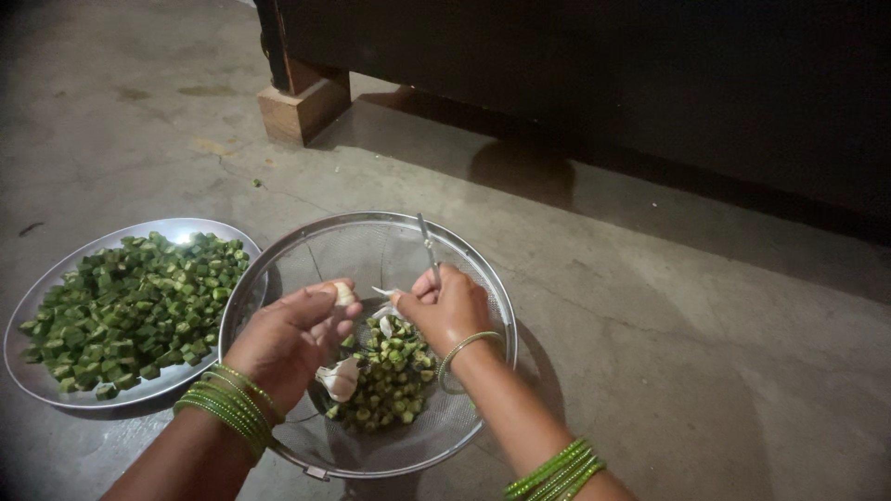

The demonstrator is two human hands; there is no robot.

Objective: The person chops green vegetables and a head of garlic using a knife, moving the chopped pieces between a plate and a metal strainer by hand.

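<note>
A round wire-mesh strainer sits on the grey, rough concrete floor. Green vegetable scraps lie piled inside it. To the left, a shiny metal plate is heaped with small green chopped pieces. Far behind stands dark furniture on a wooden block. Both hands hover over the strainer. The left hand curls around pale garlic and pinches one clove. The right hand is closed on a thin knife.
</note>
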